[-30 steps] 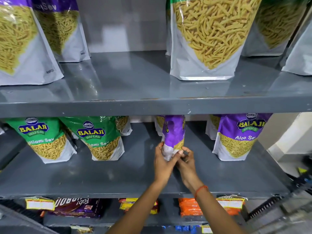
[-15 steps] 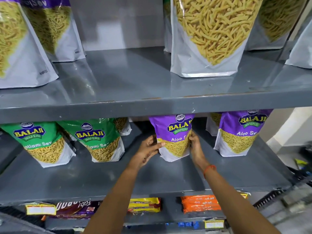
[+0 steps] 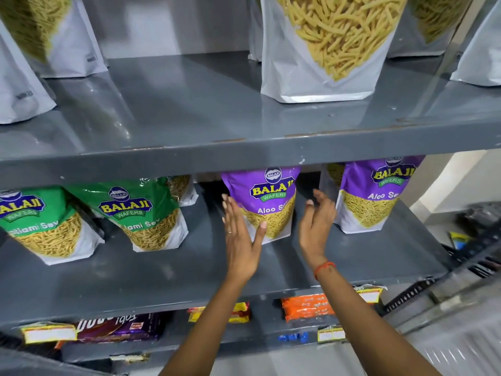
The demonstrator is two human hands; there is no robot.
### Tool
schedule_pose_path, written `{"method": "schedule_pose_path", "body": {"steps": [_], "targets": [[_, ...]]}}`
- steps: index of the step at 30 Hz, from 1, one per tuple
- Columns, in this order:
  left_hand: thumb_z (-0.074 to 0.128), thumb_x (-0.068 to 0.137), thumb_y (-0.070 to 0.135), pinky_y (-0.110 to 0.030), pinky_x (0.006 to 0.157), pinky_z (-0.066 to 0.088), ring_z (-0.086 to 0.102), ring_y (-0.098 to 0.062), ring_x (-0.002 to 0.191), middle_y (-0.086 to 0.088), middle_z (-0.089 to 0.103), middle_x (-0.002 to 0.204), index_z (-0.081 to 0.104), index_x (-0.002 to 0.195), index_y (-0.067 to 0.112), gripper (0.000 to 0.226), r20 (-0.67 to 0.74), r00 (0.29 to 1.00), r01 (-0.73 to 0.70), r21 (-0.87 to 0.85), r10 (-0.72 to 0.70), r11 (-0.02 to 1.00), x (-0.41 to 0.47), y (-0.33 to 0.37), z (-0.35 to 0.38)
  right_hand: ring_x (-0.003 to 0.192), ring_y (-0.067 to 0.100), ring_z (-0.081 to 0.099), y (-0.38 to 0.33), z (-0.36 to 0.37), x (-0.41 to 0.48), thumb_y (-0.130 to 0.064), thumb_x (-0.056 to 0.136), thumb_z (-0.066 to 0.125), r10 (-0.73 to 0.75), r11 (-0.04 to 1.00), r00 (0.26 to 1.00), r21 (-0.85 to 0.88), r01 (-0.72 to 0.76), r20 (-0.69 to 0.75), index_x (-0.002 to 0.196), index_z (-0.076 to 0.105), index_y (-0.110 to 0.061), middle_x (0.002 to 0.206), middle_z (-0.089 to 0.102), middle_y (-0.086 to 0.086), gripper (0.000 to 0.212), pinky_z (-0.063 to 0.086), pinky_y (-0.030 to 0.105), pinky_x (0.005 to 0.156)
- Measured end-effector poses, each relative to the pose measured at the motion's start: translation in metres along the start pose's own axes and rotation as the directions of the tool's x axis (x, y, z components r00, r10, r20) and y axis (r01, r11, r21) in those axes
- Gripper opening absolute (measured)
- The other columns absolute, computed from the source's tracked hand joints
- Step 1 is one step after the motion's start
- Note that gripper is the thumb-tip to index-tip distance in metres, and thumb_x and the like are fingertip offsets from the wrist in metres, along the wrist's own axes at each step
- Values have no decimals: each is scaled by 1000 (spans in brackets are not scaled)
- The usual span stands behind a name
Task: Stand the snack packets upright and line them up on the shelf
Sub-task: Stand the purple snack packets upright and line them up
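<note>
A purple Aloo Sev packet (image 3: 267, 204) stands upright, face forward, in the middle of the grey middle shelf (image 3: 189, 264). My left hand (image 3: 240, 237) is flat and open at the packet's lower left edge, thumb in front of its bottom corner, holding nothing. My right hand (image 3: 315, 226) hovers open just right of the packet, apart from it. A second purple packet (image 3: 375, 196) stands to the right. Two green packets (image 3: 146, 215) (image 3: 40, 226) stand on the left of the same shelf.
The upper shelf (image 3: 217, 131) carries large white sev pouches (image 3: 328, 47) (image 3: 62, 36). More packets stand behind the front row. Below, the lowest shelf holds an orange pack (image 3: 306, 308), a yellow pack (image 3: 238, 312) and a dark purple pack (image 3: 119, 325). A black crate (image 3: 477, 248) sits at right.
The purple packet was edge-on between both hands, then turned face forward and set upright. Both hands have since let go and opened beside it.
</note>
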State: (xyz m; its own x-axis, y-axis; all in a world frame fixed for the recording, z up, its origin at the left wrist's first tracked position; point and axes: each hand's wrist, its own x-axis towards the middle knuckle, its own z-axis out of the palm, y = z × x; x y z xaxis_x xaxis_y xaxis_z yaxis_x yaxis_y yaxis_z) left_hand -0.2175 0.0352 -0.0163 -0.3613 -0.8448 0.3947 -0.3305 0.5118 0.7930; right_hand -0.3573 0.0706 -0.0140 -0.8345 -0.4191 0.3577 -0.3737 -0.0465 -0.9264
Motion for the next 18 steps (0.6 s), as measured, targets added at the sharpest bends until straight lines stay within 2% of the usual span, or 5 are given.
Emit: {"method": "schedule_pose_path", "body": {"steps": [4, 8, 13, 16, 18], "targets": [[27, 93, 52, -23, 119, -6, -15, -3, 144, 22, -28, 151, -20, 142, 30, 71, -55, 966, -235, 215, 252, 948, -10, 29, 30, 118, 26, 42, -1, -28, 15, -18, 92, 42, -306, 938, 952, -174, 299, -12, 116, 51, -2, 120, 52, 22, 30, 33, 35, 107], [36, 92, 50, -22, 119, 5, -2, -1, 145, 15, -7, 157, -9, 145, 31, 72, 51, 964, -262, 45, 259, 964, -6, 55, 79, 122, 28, 39, 14, -70, 34, -22, 92, 44, -309, 941, 948, -166, 294, -71, 124, 47, -4, 127, 47, 24, 36, 27, 28, 109], [72, 75, 29, -6, 107, 14, 21, -11, 140, -2, 17, 154, 13, 145, 6, 95, 340, 937, 130, -140, -75, 982, 18, 73, 157, 137, 33, 31, 65, -133, 79, -59, 81, 52, 45, 986, 998, -160, -52, -50, 140, 31, 1, 146, 34, 27, 87, 19, 32, 114], [82, 61, 39, -18, 113, 26, 38, -13, 132, -8, 35, 148, 29, 140, 3, 101, 508, 842, 318, -194, -182, 928, 38, 58, 184, 137, 7, 35, 78, -163, 103, -34, 88, 59, 235, 972, 939, -39, -232, 251, 142, 28, -17, 151, 35, 5, 65, 23, 27, 117], [82, 63, 25, -30, 104, 43, 55, -11, 114, -17, 51, 137, 42, 130, 6, 80, 579, 798, 374, -254, -169, 892, 41, 50, 197, 109, -16, 53, 79, -174, 114, -23, 92, 54, 194, 973, 880, 33, -230, 433, 125, 41, -28, 129, 52, -14, 36, 38, 9, 98]]}}
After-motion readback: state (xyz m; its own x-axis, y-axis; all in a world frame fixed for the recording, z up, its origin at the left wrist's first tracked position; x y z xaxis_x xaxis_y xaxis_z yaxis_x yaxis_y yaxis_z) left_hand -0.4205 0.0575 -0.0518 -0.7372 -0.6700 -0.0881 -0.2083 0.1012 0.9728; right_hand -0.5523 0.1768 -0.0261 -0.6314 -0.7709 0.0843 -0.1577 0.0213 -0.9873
